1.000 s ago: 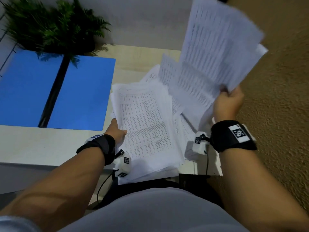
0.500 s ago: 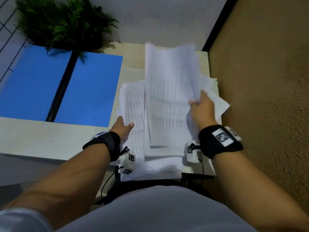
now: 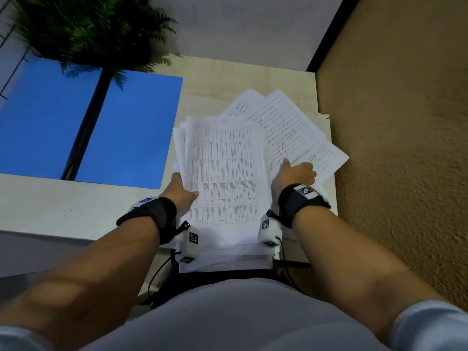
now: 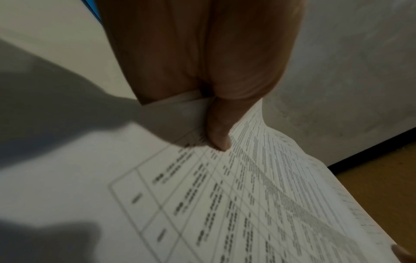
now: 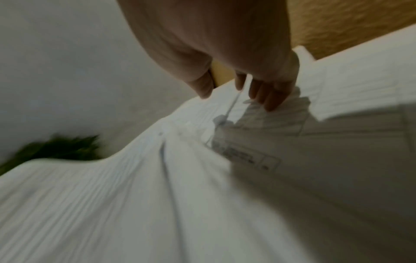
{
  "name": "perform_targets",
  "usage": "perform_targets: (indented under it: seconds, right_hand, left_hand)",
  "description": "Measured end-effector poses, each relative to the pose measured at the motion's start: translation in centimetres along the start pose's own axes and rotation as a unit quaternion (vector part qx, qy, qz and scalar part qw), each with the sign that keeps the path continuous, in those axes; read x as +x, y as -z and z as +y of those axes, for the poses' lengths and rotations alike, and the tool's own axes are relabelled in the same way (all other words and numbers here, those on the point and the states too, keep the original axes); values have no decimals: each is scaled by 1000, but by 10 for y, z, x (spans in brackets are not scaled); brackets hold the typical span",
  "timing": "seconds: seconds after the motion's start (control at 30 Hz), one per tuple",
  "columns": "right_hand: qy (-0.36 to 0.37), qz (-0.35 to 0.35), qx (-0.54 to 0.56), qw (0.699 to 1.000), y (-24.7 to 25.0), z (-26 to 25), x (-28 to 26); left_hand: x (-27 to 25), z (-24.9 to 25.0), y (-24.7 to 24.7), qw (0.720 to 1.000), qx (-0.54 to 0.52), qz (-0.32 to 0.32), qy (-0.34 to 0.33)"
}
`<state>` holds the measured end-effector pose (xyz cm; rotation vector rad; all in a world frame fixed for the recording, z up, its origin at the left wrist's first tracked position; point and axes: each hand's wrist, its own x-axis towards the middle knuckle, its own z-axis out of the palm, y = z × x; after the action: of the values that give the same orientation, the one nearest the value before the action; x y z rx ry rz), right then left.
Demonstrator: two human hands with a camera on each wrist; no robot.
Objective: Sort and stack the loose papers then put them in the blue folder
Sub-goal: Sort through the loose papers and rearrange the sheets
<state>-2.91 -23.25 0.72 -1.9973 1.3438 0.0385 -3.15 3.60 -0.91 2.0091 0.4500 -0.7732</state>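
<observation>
While left hand (image 3: 181, 190) fingers pinch the paper stack (image 3: 222, 178), right hand (image 3: 295, 173) fingers touch loose sheets (image 3: 298, 133), slightly curled.

White papers (image 3: 222, 178) printed with fine black table grids and text rows pinched in the left hand (image 3: 181, 192), more white printed sheets (image 3: 298, 133) under the right hand (image 3: 296, 173), blue folder (image 3: 131, 127) with black spine left of the grip, green fern (image 3: 83, 29), pale beige desk (image 3: 50, 206), black wristbands (image 3: 296, 202)
</observation>
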Motion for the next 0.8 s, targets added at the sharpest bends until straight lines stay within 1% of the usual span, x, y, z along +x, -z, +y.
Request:
perform_targets:
  seconds: [0.03,0.07,0.1,0.13,0.17,0.23,0.3,0.43,0.5,0.53,0.57,0.63,0.7,0.73,0.8]
  right_hand:
    - [-30,-21,10,999,2,-1,10]
    - [-34,-71,53,996,3,-3,18]
    - [-33,-124,111,986,2,-5,21]
    - [-32,-165,145,975,1,-5,23]
    - [-25,-196,149,969,1,-6,24]
    - [-2,-223,83,971,2,-6,24]
    - [15,-194,44,980,1,-6,26]
    - [18,-116,70,991,18,-5,33]
    - [34,-61,71,995,35,-9,33]
    - [61,-29,68,995,45,-12,33]
    - [92,1,88,992,56,-16,32]
    - [170,44,153,972,79,-27,25]
    - [252,103,210,939,102,-43,13]
    - [288,119,242,919,114,-50,7]
    - [336,125,345,868,133,-63,-9]
  left_hand:
    - [1,-2,0,1000,-2,-8,1]
    - [3,-3,1,1000,-6,-13,-1]
    - [5,-5,2,1000,-8,-20,1]
    - [6,-5,2,999,-18,-29,2]
    - [8,-7,3,999,-25,-34,2]
    - [13,-11,2,999,-28,-37,-3]
    - [15,-13,2,998,-40,-38,-5]
    - [17,-14,1,999,-38,-30,-11]
    - [15,-12,1,999,-44,-30,-5]
    - [14,-12,1,999,-45,-29,0]
    - [15,-13,2,998,-47,-31,4]
    - [21,-19,2,998,-55,-40,3]
    - [41,-37,1,996,-69,-52,-2]
    - [47,-42,1,996,-76,-56,-2]
    - [36,-33,2,995,-79,-55,-4]
